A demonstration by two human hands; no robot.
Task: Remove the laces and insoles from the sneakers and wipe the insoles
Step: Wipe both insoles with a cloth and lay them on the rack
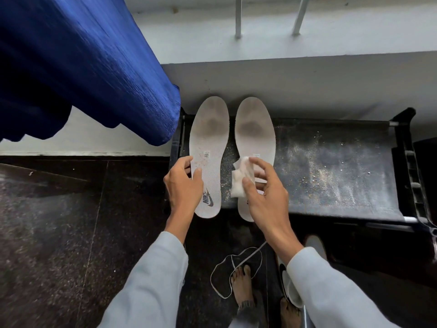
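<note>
**Wiping the insoles, one pinned and one under the cloth**

Lying side by side on the dusty black worktop [331, 166], both insoles are out of the shoes, toes pointing away from the person. The left hand [183, 185] presses its thumb and fingers on the outer edge of the left insole [208, 143], holding it flat rather than lifting it. The right hand [262, 192] pinches a crumpled white wipe [241, 181] between thumb and fingertips, over the heel half of the right insole [255, 131].

To do this step well, I judge the wipe should be pressed flat and drawn in long strokes toward the dark worn patches near the toe, with the free hand moved across to steady whichever insole is being rubbed, since thin foam will likely slide or curl.

Room is fair: the worktop is open to the right, though gritty, so a cleaned insole should not be dragged there. The toes of both insoles overhang the far edge near the wall, and a blue curtain [94, 67] hangs close on the left. A loose lace [236, 268] and a sneaker [290, 287] lie on the floor by the bare feet.
</note>
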